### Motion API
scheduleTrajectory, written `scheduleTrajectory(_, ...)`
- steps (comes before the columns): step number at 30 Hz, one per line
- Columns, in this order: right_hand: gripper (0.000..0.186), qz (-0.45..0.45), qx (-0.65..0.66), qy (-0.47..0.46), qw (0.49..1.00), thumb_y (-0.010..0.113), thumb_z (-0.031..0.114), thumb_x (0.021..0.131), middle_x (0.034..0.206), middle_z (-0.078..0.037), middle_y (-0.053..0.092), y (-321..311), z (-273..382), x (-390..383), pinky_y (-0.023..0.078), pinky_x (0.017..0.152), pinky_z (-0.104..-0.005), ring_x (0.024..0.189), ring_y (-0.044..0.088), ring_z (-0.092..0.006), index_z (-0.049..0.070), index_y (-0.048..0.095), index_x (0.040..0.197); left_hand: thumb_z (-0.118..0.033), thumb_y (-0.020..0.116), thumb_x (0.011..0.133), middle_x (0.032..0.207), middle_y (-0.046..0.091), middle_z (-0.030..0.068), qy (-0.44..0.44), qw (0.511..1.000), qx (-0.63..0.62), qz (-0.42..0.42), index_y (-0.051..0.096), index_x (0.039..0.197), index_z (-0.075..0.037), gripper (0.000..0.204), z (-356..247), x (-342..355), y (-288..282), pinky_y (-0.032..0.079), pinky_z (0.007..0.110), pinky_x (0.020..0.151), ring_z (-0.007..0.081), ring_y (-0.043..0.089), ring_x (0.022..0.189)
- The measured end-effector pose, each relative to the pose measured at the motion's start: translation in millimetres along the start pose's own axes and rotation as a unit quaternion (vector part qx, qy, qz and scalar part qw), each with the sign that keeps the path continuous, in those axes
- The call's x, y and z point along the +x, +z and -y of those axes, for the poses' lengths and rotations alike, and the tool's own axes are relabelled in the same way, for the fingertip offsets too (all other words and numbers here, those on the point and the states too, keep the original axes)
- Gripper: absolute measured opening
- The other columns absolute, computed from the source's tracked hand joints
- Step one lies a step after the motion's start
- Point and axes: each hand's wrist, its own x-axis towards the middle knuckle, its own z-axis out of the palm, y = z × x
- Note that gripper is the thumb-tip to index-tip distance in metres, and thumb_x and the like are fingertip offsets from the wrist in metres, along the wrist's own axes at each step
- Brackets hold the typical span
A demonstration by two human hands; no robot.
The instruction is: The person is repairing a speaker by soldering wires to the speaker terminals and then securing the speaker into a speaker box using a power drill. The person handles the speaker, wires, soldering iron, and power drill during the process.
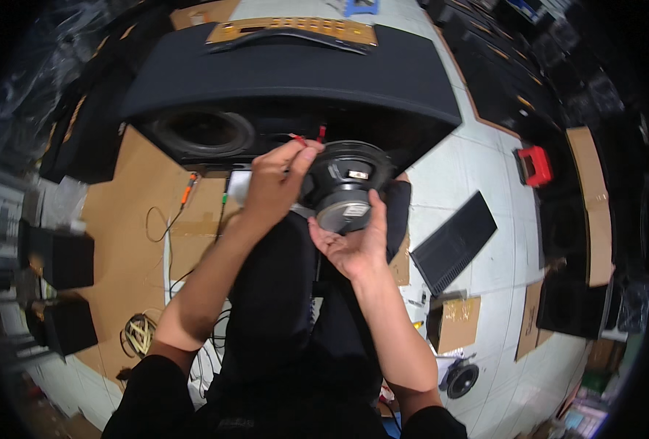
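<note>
A round black speaker driver (350,175) with a silver magnet back is held above my lap, its rear side facing me. My right hand (357,245) grips it from below at its magnet. My left hand (273,179) pinches a thin red wire (299,138) at the driver's upper left edge. A second red connector (321,132) hangs just above the driver. Behind it lies a large black speaker cabinet (295,73) on its side, with one driver (204,132) mounted in its left opening.
Brown cardboard sheet (130,234) covers the floor at left, with an orange-tipped cable (187,189) and a wire coil (140,333). A black grille panel (454,240), a red box (535,165), a cardboard box (456,322) and another small speaker (462,380) lie at right.
</note>
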Motion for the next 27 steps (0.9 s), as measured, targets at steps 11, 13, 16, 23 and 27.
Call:
scheduleTrajectory(11,0.053,0.038,-0.018,-0.13,0.991,0.059,0.052,0.087,0.102,-0.009,0.063,-64,-2,60,0.052,0.069,-0.0325,0.087,0.066,-0.0222,0.01,0.059,0.12,-0.022,0.053,0.104,0.111,0.07,0.014,0.078,0.966,0.223,0.102,0.073,0.108,-0.005,0.027,-2,9,30,0.05,0.037,0.095,0.0278,0.066,0.104)
scheduleTrajectory(13,0.064,0.009,-0.067,-0.185,0.98,0.061,0.067,0.084,0.096,-0.003,0.062,-46,-34,51,0.046,0.069,-0.0281,0.078,0.058,-0.0153,0.018,0.061,0.126,-0.019,0.054,0.106,0.118,0.069,0.0141,0.077,0.974,0.175,0.118,0.068,0.115,-0.002,0.025,27,3,17,0.049,0.036,0.1,0.0246,0.065,0.109)
scheduleTrajectory(16,0.091,0.037,-0.056,-0.164,0.984,0.069,0.079,0.078,0.099,-0.006,0.062,-55,-37,48,0.045,0.074,-0.0297,0.082,0.055,-0.0151,0.011,0.056,0.138,-0.015,0.055,0.108,0.127,0.068,0.0142,0.057,0.989,0.034,0.13,0.061,0.126,0.003,0.027,44,-7,19,0.047,0.034,0.106,0.0198,0.063,0.118)
scheduleTrajectory(23,0.1,0.099,-0.021,-0.088,0.991,0.073,0.079,0.072,0.123,-0.007,0.065,-65,-34,39,0.044,0.09,-0.0304,0.106,0.061,-0.0187,0.007,0.055,0.139,-0.018,0.058,0.107,0.124,0.07,0.0122,0.001,0.991,0.003,0.133,0.066,0.123,0.004,0.029,50,14,36,0.049,0.031,0.102,0.0186,0.065,0.112)
scheduleTrajectory(27,0.096,0.1,-0.016,-0.11,0.989,0.073,0.077,0.074,0.12,-0.007,0.064,-56,-31,30,0.043,0.084,-0.0293,0.101,0.059,-0.0162,0.008,0.054,0.138,-0.018,0.059,0.107,0.123,0.071,0.0123,-0.002,0.995,-0.011,0.103,0.066,0.123,0.005,0.028,41,12,32,0.049,0.032,0.102,0.0191,0.066,0.111)
